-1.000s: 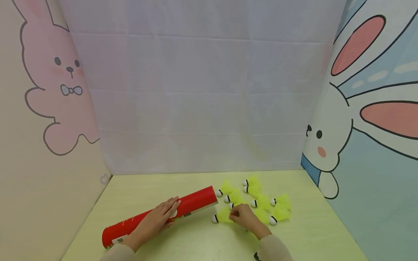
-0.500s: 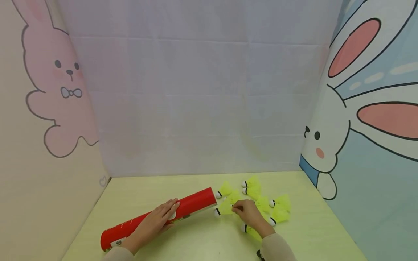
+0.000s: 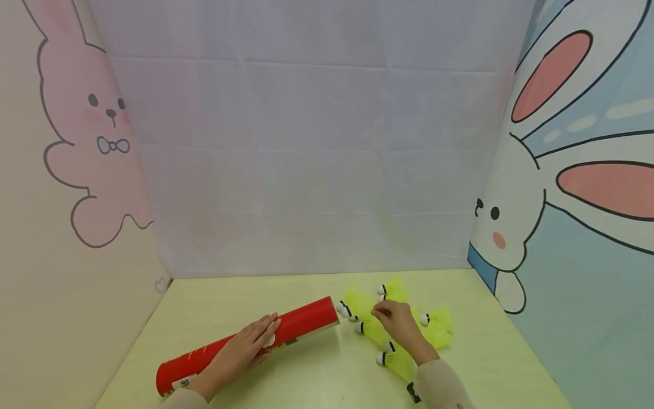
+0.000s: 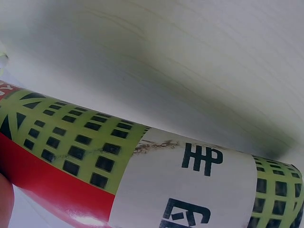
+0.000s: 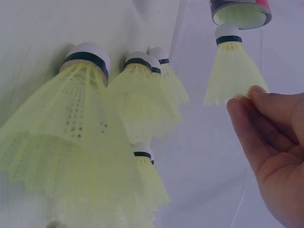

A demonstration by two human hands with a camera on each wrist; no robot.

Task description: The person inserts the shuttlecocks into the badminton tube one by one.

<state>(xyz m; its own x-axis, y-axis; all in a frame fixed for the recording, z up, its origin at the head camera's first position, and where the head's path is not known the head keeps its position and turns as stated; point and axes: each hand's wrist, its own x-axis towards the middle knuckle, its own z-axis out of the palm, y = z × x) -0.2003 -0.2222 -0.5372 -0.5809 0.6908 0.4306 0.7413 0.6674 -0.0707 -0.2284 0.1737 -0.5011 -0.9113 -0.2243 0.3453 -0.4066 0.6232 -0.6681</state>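
A red shuttlecock tube [image 3: 309, 318] lies slantwise on the table, its open end to the right. My left hand [image 3: 240, 349] grips it around the middle, fingers over the top; the thumb is mostly hidden in the head view. Green patterned and white printed bands of the tube [image 4: 190, 175] fill the left wrist view. My right hand [image 3: 403, 326] pinches a yellow shuttlecock [image 5: 235, 76] by its skirt rim. Its white cork points at the tube's open mouth [image 5: 244, 16], very near it; whether they touch I cannot tell.
Several other yellow shuttlecocks [image 3: 398, 362] lie loose around and beneath my right hand. Two more [image 3: 438, 326] rest to its right. A white cloth [image 3: 317, 170] hangs behind the pale table [image 3: 230, 292], and rabbit-painted walls [image 3: 587, 295] stand at both sides.
My right hand has moved away from me, carrying the pinched shuttlecock across the table to the tube's mouth. More of the near shuttlecocks now show. My left hand stays on the tube.
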